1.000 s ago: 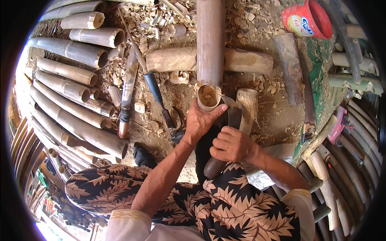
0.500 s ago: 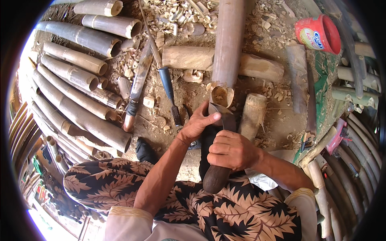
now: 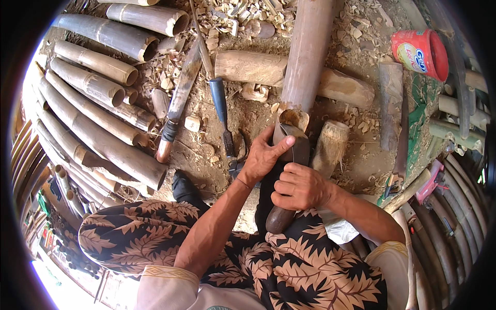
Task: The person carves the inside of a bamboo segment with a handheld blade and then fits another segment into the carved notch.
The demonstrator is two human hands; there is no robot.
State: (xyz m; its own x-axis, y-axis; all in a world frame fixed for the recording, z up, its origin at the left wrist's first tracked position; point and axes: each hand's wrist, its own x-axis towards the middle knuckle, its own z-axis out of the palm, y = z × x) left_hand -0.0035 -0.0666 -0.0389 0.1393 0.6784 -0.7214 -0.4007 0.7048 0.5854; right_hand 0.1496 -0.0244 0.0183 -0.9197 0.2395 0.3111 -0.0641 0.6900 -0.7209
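A thick bamboo tube [image 3: 309, 57] lies with its hollow, pale-cut end toward me. My left hand [image 3: 263, 156] is closed around the left side of that end, fingers partly hidden, with the thumb up against a blade. The blade belongs to a broad, dark knife [image 3: 299, 148] resting at the tube's mouth, its flat side partly facing up. My right hand [image 3: 299, 187] is wrapped round the knife's grip, and the rounded dark wooden butt [image 3: 280, 220] sticks out below the fist, above my lap. The blade's contact with the inner rim cannot be made out clearly.
The tube rests across a short log [image 3: 248, 67]. A blue-handled chisel [image 3: 218, 95] and a long knife [image 3: 178, 108] lie left of it; a bamboo stump [image 3: 331, 144] stands right. Bamboo poles [image 3: 111, 139] fill the left side. A red bucket [image 3: 416, 54] sits far right among shavings.
The knife has slid forward along the tube's mouth and its blade has turned, showing more of its flat side. My right hand has moved slightly forward with it. The whole view has shifted a little.
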